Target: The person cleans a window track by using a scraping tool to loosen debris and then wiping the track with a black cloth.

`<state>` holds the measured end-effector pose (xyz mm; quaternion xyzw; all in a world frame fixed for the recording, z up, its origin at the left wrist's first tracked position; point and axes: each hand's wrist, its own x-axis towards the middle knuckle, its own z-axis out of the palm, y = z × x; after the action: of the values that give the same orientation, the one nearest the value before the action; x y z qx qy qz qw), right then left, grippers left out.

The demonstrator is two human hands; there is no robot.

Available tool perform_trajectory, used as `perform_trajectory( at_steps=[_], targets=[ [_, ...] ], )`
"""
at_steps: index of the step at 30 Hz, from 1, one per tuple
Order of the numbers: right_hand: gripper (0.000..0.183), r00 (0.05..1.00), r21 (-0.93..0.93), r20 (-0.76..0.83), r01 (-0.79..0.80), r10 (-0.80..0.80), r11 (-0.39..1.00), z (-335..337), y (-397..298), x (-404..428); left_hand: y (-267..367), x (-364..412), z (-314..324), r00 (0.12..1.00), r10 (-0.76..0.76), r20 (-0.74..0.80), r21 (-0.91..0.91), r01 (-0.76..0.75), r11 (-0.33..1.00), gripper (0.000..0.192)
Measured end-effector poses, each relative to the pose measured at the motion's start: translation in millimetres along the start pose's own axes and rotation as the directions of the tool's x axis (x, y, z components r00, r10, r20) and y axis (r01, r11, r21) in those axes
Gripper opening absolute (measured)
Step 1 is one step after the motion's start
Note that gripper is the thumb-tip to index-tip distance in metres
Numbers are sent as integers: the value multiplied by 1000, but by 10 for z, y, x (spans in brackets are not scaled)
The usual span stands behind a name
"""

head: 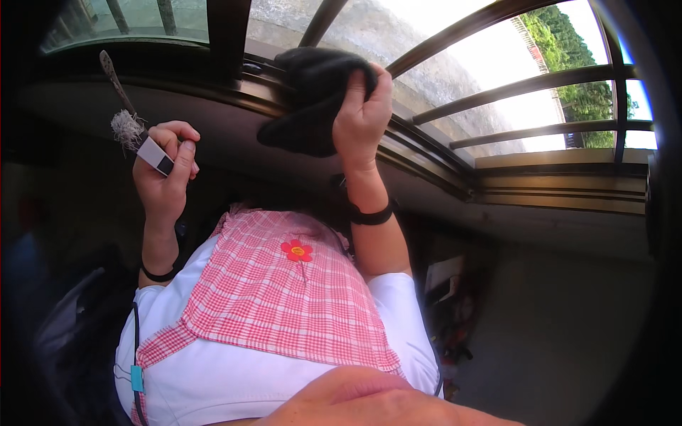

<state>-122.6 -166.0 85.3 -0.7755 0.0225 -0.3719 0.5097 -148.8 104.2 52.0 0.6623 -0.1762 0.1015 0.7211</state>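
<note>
My left hand (165, 154) is raised at the left, below the window frame. Its thumb and fingers grip a slim tool (109, 69) with a patterned handle end and a tuft of pale, wiry strands (127, 128). A white-and-black block (154, 155) sits at the tool's lower end, against my fingers. My right hand (365, 109) pinches a bunched dark cloth (319, 101) over the sliding window's metal track (421, 154). Folds of the cloth hang over the sill edge and hide part of the track beneath.
Dark metal bars (511, 88) cross the window opening, with a concrete surface and trees outside. A glass pane (186, 21) is at upper left. The pale wall (234, 117) runs below the sill. Blurred items (453, 298) lie in shadow at right, beside the floor (543, 319).
</note>
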Motion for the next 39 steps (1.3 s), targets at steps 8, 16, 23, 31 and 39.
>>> perform_trajectory(
  at_steps=[8, 16, 23, 31, 39],
  targets=[
    [53, 894, -538, 440, 332, -77, 775, 154, 484, 166, -59, -36, -20, 997, -21, -73, -17, 20, 1000, 25],
    [41, 792, -587, 597, 538, -125, 605, -176, 303, 197, -22, -42, -28, 997, -37, -67, -55, 34, 998, 26],
    [36, 755, -652, 655, 557, 13, 514, -296, 39, 219, -83, -50, -98, 997, -70, -28, -49, 68, 996, 23],
    [36, 785, -719, 568, 328, 246, 613, -850, -368, 172, -183, -118, -234, 988, -124, -89, 10, 125, 992, 23],
    [50, 836, -627, 530, 500, -143, 598, 282, 181, 110, -88, -8, -106, 994, -61, 90, -13, 63, 998, 25]
  ],
)
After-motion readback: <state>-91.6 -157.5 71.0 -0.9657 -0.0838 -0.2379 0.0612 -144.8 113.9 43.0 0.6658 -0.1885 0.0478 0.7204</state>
